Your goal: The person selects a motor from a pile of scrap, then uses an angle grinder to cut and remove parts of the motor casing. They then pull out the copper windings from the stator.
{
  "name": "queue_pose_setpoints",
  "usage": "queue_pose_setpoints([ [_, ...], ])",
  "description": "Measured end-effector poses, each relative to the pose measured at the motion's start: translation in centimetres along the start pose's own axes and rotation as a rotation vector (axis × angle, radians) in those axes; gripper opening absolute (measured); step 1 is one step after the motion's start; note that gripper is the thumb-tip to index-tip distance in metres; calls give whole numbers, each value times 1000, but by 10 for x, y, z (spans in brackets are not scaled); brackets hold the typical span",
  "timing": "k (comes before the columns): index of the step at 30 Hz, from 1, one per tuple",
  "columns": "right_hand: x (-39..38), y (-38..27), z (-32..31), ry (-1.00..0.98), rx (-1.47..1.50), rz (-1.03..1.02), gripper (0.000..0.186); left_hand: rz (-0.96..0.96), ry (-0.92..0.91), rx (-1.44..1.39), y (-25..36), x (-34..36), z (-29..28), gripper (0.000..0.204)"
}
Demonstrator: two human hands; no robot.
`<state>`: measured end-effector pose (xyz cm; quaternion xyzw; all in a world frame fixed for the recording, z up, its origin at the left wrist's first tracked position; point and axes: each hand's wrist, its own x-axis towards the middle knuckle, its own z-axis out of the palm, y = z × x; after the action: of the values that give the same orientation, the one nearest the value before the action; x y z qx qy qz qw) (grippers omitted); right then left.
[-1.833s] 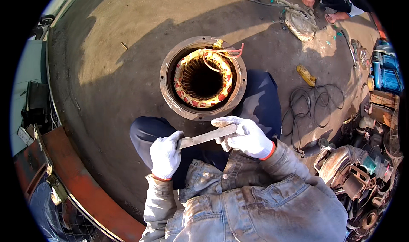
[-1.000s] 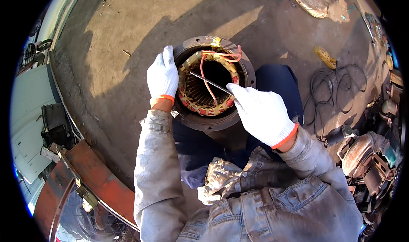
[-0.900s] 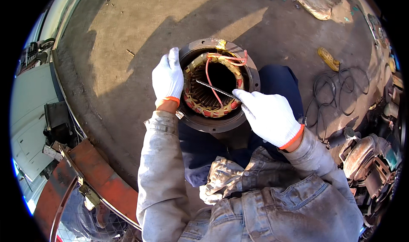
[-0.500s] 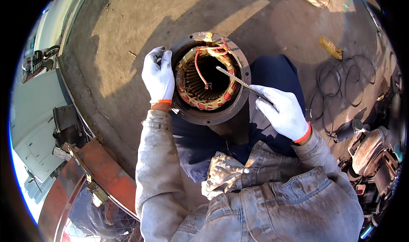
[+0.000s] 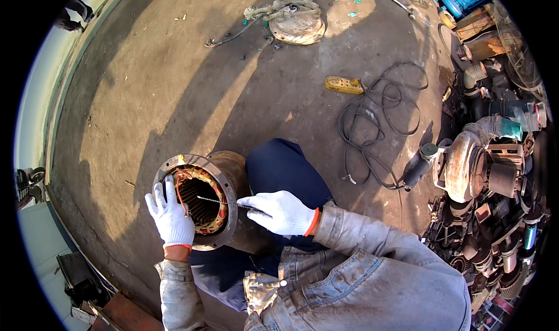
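A round motor stator housing [image 5: 250,235] with a bolt-holed flange leans by my knees at the lower left. Inside its bore runs a ring of bound windings [image 5: 220,200], with reddish lead wires [image 5: 180,186] near my left hand. White-gloved, my left hand [image 5: 172,216] lies over the left of the flange and opening, fingers stretched out and apart. My right hand [image 5: 283,212], also gloved, is closed on a thin metal strip with a toothed edge [image 5: 233,204]. The strip points left across the flange, its tip over the bore. Whether it touches the windings, I cannot tell.
A yellow control box [image 5: 343,85] with a coiled black cable [image 5: 372,130] lies on the floor ahead. Farther off sits a dusty round metal part [image 5: 297,27] with a hose. Pumps and scrap parts [image 5: 466,168] crowd the right side. A red metal piece [image 5: 125,314] stands lower left.
The view has swung toward the right, so the housing now appears lower left. My left hand has gone from gripping the rim to lying spread over it. The strip stays in my right hand.
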<state>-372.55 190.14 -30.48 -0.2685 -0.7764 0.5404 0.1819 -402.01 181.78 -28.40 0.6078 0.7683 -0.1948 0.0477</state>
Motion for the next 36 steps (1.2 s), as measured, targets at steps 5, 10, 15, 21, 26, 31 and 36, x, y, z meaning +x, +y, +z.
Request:
queue_pose_setpoints([
  [5, 0, 5, -2, 31, 95, 22, 39, -51, 89, -69, 0, -1, 14, 72],
  [10, 5, 4, -1, 19, 152, 56, 38, -80, 122, -194, -15, -5, 36, 83],
  [15, 0, 9, -7, 67, 144, 62, 38, 77, -6, -202, -24, -7, 23, 61],
  [21, 1, 8, -8, 53, 157, 55, 38, 216, -11, -173, -26, -9, 6, 19],
  [26, 8, 1, -5, 12, 177, 71, 37, 199, 86, -237, -33, -12, 11, 30],
  [31, 4, 1, 0, 67, 139, 88, 36, 18, 180, -127, -6, -1, 29, 51],
  [36, 5, 1, 0, 86, 141, 117, 36, -89, 181, -73, 6, -3, 38, 68],
])
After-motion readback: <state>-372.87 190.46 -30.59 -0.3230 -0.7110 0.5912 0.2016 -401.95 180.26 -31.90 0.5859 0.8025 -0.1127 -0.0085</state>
